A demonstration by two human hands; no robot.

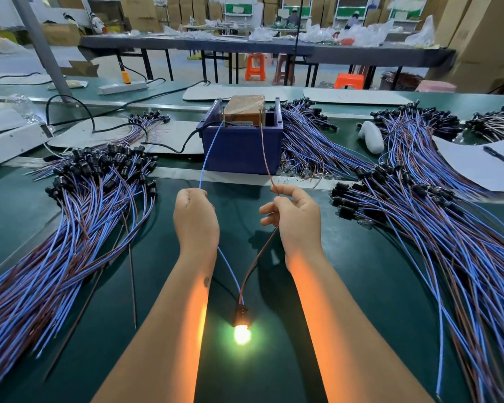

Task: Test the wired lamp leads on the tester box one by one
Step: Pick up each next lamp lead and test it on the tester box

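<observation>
A blue tester box (242, 149) stands at the middle of the green bench, with a brown taped unit inside. My left hand (195, 218) grips a blue lead (208, 158) whose far end reaches the box's left contact. My right hand (296, 218) pinches a brown lead (264, 152) that runs to the right contact. Both leads drop between my forearms to a black lamp socket, and its bulb (241, 334) glows bright yellow near the bench's front.
A large pile of wired lamp leads (79, 216) lies to the left, another pile (437, 216) to the right, and more lie behind the box. White sheets (472, 161) with a pen and a white handle-shaped object (371, 136) lie at right. A black power cable (184, 144) leads into the box.
</observation>
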